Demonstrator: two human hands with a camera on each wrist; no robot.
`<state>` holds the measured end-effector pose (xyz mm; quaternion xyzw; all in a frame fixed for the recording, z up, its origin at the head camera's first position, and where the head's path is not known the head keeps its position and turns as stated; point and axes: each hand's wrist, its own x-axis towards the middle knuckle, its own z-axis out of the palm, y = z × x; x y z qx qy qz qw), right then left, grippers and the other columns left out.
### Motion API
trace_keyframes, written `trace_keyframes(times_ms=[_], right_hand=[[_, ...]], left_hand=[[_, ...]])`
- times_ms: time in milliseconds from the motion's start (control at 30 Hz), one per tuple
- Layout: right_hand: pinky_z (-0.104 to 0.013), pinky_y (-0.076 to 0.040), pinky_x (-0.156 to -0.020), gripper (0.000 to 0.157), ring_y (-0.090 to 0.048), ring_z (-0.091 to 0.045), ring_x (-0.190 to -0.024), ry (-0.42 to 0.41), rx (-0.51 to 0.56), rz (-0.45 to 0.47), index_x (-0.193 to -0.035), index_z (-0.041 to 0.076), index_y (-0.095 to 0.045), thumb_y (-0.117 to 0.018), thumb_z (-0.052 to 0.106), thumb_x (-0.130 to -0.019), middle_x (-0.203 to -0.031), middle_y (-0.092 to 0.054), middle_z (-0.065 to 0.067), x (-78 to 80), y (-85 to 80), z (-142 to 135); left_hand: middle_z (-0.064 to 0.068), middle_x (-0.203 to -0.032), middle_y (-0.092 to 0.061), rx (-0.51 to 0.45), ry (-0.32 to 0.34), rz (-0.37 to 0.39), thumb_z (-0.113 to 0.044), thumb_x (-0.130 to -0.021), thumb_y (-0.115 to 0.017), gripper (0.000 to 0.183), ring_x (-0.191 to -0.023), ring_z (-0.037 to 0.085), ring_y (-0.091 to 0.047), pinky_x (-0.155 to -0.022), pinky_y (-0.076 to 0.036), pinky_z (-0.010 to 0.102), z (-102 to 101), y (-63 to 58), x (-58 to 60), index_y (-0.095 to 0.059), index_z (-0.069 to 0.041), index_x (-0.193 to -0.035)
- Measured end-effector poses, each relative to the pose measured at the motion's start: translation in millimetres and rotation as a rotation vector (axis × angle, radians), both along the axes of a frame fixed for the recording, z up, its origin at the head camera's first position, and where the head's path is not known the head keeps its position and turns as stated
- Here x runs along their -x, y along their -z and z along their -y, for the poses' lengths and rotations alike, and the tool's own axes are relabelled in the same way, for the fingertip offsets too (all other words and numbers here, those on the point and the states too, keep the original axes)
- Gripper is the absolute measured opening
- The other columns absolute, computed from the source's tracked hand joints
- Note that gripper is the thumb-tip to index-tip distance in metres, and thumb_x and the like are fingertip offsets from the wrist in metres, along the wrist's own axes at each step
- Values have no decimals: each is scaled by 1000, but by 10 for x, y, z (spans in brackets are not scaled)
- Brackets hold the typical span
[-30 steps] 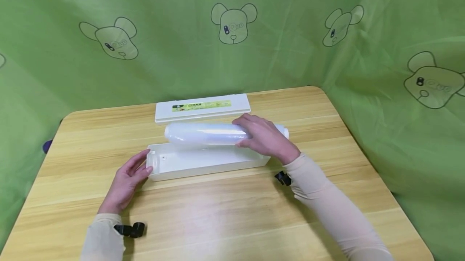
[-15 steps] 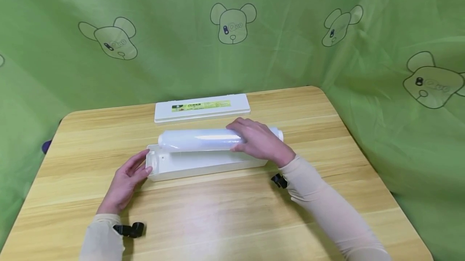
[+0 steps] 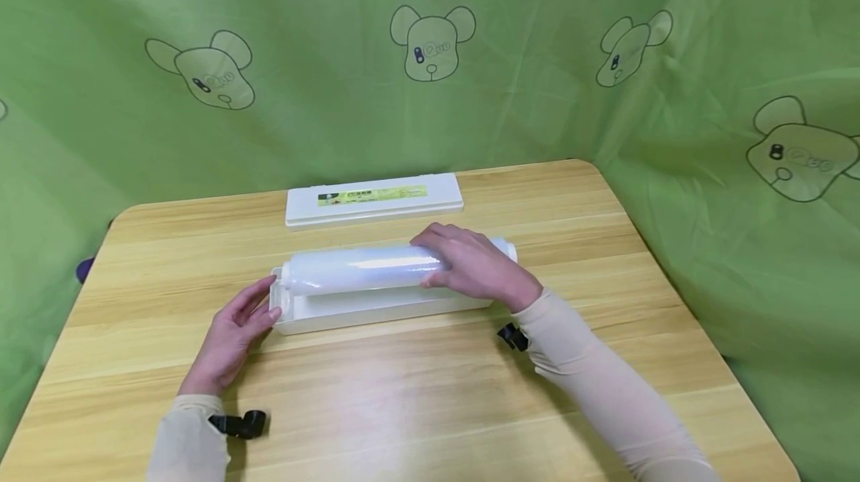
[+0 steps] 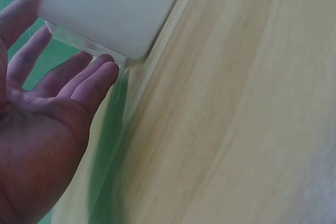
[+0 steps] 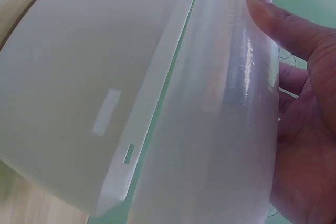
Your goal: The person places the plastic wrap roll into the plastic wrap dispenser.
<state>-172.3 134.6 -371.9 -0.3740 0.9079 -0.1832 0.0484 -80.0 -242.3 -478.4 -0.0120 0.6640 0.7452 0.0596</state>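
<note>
A roll of clear plastic cling film is held at a slant above an open white box. Its left end sits at the box's left end wall, while the right end is higher. My right hand grips the roll from above, right of its middle; in the right wrist view, the thumb lies along the film. At the box's left end, my left hand holds the end wall between thumb and fingers. The left wrist view shows this hand around the box's outer end.
A white lid with a green label lies at the back of the wooden table. Green cloth with bear drawings hangs behind and to the right. Something purple shows past the table's left edge.
My right hand has brought the cling film roll left and down towards the box, so its left end now meets the box's left end. My left hand and the box have stayed put.
</note>
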Motion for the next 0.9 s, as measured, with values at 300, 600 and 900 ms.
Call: trace_keyframes(times_ms=[300,600,900], right_hand=[[-37,-53,-89,62,-57,-18,-110,-16,-4,4,-133,10,-59,-81,34,-81,-126,-59,0,-40,31,37],[-35,-53,-89,61,-56,-16,-110,-38,-8,-3,-133,11,-60,-81,34,-81,-125,-59,2,-57,77,64],[-35,-50,-93,60,-55,-16,-113,-51,-21,10,-133,10,-60,-80,34,-82,-126,-59,2,-55,126,122]], left_hand=[[15,-153,-35,-14,6,-5,-1,-95,-63,59,-119,5,-53,-100,-45,24,-5,2,-3,-37,-2,-149],[24,-156,-24,-5,15,6,-3,-96,-62,61,-119,3,-53,-101,-44,24,-11,-17,10,-33,-1,-150],[22,-156,-26,3,16,4,-3,-96,-62,61,-121,4,-51,-101,-44,23,5,-28,-17,-34,-1,-150]])
